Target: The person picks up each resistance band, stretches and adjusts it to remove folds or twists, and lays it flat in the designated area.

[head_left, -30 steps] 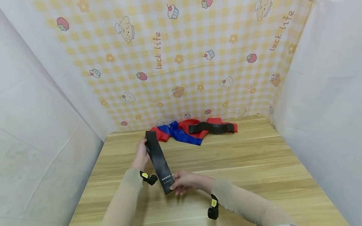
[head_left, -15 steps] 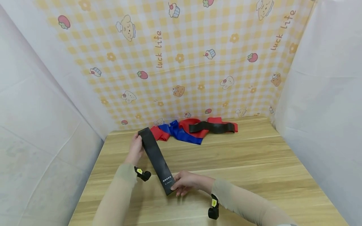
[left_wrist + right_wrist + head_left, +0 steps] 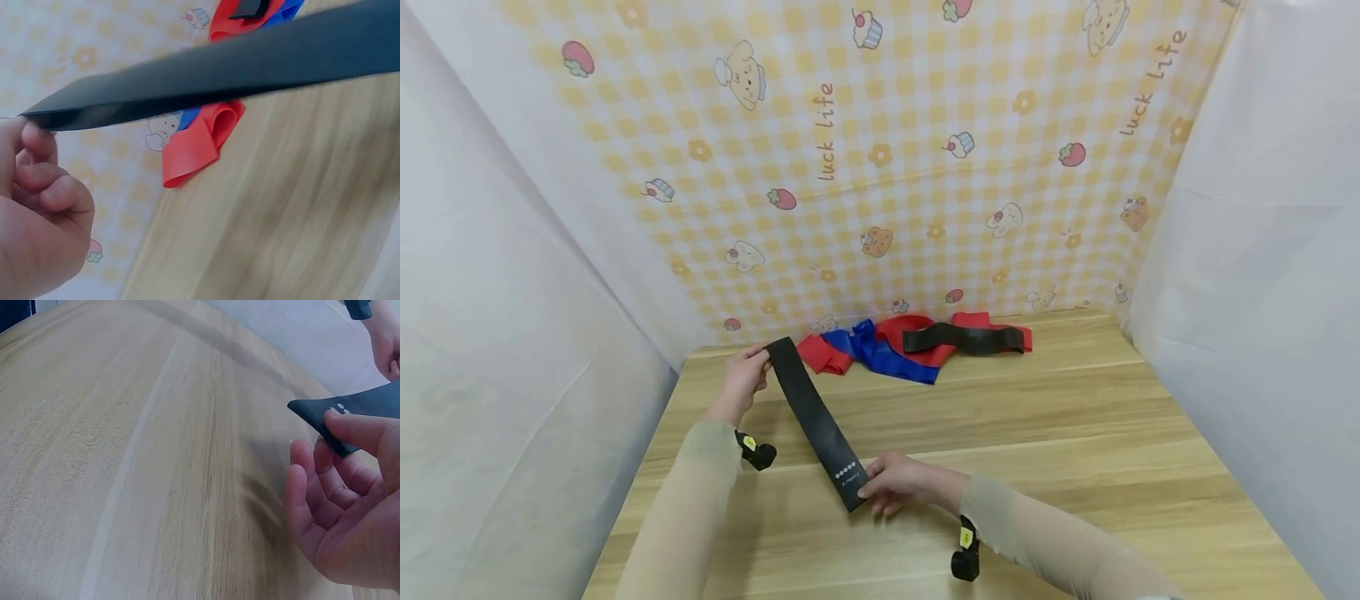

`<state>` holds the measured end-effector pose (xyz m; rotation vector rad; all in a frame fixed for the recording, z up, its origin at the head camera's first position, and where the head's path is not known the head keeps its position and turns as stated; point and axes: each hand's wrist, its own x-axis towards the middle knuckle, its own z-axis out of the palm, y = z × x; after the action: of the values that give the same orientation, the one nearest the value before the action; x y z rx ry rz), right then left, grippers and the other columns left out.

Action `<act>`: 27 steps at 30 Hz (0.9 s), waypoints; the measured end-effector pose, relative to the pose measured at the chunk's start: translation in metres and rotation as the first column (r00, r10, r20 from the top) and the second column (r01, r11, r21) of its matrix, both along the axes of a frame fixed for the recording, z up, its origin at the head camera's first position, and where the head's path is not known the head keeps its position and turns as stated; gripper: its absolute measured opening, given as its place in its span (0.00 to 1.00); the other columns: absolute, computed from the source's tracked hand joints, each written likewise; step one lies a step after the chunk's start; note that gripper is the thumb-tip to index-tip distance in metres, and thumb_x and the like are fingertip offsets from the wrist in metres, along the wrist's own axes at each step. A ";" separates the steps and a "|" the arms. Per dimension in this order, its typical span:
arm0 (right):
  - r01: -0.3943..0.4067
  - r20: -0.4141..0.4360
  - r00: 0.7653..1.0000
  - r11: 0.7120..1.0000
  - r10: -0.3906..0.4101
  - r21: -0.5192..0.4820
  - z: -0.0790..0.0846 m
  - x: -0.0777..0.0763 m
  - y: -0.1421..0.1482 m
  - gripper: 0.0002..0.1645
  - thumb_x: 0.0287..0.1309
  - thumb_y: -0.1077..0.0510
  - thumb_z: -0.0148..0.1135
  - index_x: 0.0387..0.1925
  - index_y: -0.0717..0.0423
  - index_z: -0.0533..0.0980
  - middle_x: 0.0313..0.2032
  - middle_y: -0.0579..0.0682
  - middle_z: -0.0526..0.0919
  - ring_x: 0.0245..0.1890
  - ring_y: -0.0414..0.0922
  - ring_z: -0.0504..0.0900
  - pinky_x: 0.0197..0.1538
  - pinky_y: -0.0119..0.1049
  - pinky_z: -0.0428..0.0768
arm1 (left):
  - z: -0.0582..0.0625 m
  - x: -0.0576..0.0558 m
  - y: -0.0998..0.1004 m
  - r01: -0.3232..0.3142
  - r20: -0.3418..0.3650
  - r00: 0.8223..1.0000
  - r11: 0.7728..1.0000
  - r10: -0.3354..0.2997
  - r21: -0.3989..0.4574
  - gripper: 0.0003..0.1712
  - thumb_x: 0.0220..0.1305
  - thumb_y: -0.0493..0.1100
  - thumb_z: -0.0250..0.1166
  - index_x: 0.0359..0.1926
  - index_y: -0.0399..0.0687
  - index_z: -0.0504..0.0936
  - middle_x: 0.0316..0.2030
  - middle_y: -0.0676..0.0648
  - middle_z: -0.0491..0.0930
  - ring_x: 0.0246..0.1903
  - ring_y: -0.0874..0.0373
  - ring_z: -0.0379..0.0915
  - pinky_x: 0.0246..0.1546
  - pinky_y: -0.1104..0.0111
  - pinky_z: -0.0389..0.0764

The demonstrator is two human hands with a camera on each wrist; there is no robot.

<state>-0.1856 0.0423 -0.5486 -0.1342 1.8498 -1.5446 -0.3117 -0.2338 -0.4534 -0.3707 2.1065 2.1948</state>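
Note:
A flat black resistance band (image 3: 812,417), with white dots and lettering near its lower end, stretches diagonally between the two hands. The left hand (image 3: 742,381) pinches its upper end; in the left wrist view the band (image 3: 250,69) hangs above the wood surface and the fingers (image 3: 65,194) are curled. At the lower end the right hand (image 3: 895,482) holds the band's corner. The right wrist view shows that thumb (image 3: 359,430) on top of the band and fingers beneath it.
Behind the band, red (image 3: 824,355) and blue (image 3: 891,362) bands lie tangled along the back of the wooden table (image 3: 1037,433). A second black band (image 3: 962,337) rests on them. A checked cloth (image 3: 880,200) hangs behind, with white sheets at both sides.
The left hand has moved left and slightly up with its end of the black band, which now extends longer and flatter. The right hand has stayed nearly in place.

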 end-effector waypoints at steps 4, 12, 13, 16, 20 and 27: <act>0.016 0.001 1.000 1.000 -0.016 0.014 -0.005 -0.002 0.000 0.06 0.53 0.64 0.68 0.33 0.59 0.78 0.24 0.54 0.84 0.15 0.38 0.78 0.18 0.28 0.76 | 0.001 0.002 -0.001 0.033 0.032 0.999 0.999 -0.033 -0.004 0.21 0.72 0.36 0.52 0.62 0.32 0.67 0.20 0.54 0.76 0.15 0.67 0.66 0.16 0.77 0.68; 0.044 0.022 0.999 0.999 -0.044 0.014 -0.006 -0.005 -0.001 0.07 0.53 0.63 0.68 0.33 0.59 0.77 0.21 0.51 0.81 0.16 0.39 0.77 0.19 0.29 0.77 | 0.004 0.000 0.001 0.063 0.034 0.997 0.997 -0.064 0.042 0.20 0.73 0.38 0.51 0.59 0.29 0.66 0.26 0.52 0.76 0.24 0.65 0.77 0.29 0.76 0.80; 0.045 0.030 0.999 0.999 -0.045 0.006 -0.006 -0.006 -0.001 0.07 0.53 0.63 0.68 0.33 0.59 0.77 0.21 0.51 0.81 0.16 0.39 0.77 0.19 0.29 0.77 | 0.005 0.000 0.002 0.062 0.029 0.998 0.997 -0.064 0.049 0.20 0.73 0.37 0.51 0.60 0.28 0.66 0.26 0.52 0.77 0.24 0.65 0.77 0.30 0.75 0.80; 0.050 0.056 0.997 0.998 -0.049 -0.025 -0.005 -0.008 -0.003 0.07 0.54 0.63 0.68 0.33 0.59 0.76 0.21 0.50 0.80 0.17 0.39 0.76 0.20 0.29 0.77 | 0.008 -0.001 0.004 0.048 0.024 0.998 0.997 -0.049 0.064 0.23 0.72 0.35 0.50 0.63 0.25 0.63 0.26 0.52 0.76 0.25 0.64 0.77 0.34 0.74 0.81; 0.057 0.073 0.996 0.997 -0.053 -0.060 -0.001 -0.010 -0.006 0.07 0.54 0.64 0.67 0.33 0.59 0.76 0.21 0.50 0.79 0.18 0.40 0.77 0.20 0.29 0.77 | 0.010 -0.002 0.005 0.015 0.020 1.000 0.998 -0.016 0.056 0.24 0.70 0.33 0.50 0.63 0.25 0.63 0.28 0.51 0.76 0.28 0.64 0.76 0.42 0.71 0.80; 0.073 0.077 0.995 0.992 -0.065 -0.105 -0.001 -0.011 -0.010 0.06 0.54 0.67 0.65 0.35 0.62 0.76 0.23 0.52 0.80 0.17 0.40 0.77 0.21 0.29 0.78 | 0.013 -0.003 0.003 0.013 0.025 1.000 0.996 -0.015 0.083 0.20 0.70 0.37 0.50 0.59 0.29 0.64 0.37 0.47 0.74 0.33 0.63 0.76 0.57 0.63 0.73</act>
<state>-0.1968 0.0321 -0.5497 -0.0621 1.7309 -1.6756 -0.3149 -0.2309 -0.4400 -0.3737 1.9913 2.2488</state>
